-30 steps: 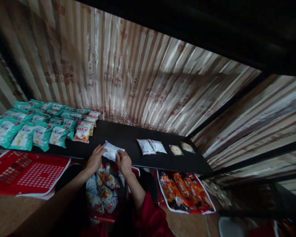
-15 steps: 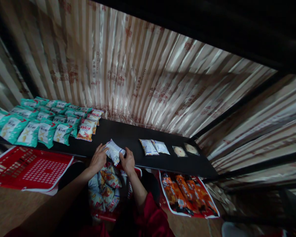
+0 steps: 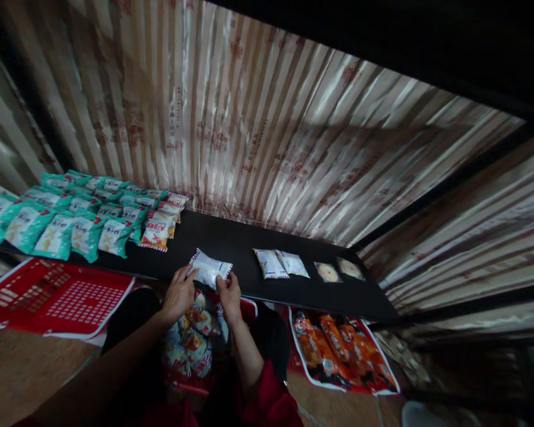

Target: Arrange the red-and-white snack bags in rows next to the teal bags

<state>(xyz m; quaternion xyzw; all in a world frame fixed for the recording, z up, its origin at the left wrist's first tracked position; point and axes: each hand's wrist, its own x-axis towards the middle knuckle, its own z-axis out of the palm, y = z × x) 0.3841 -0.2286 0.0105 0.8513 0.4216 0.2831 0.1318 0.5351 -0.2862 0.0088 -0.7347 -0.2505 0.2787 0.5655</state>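
Both of my hands hold one snack bag [image 3: 212, 268] at the front edge of the black shelf [image 3: 231, 237], its pale printed back facing up. My left hand [image 3: 179, 294] grips its left end, fingers on top. At the lower right corner, my right hand [image 3: 229, 296] pinches it with the thumb on top. Below my hands, a red basket [image 3: 191, 385] holds several like bags [image 3: 200, 323]. Left of the held bag, orange-and-white snack bags [image 3: 155, 230] stand in a short row on the shelf.
Rows of teal snack bags [image 3: 56, 234] fill the shelf's left end. Two pale bags [image 3: 271, 264] and two clear-wrapped round items [image 3: 327, 273] lie to the right. Beneath are a red basket [image 3: 84, 296] at left and a basket of orange packets [image 3: 333, 344]. Striped sheeting [image 3: 249, 118] hangs behind.
The held bag has turned from a slant to lie nearly level, its right end swinging up and to the right. My right hand has shifted slightly along its lower edge.
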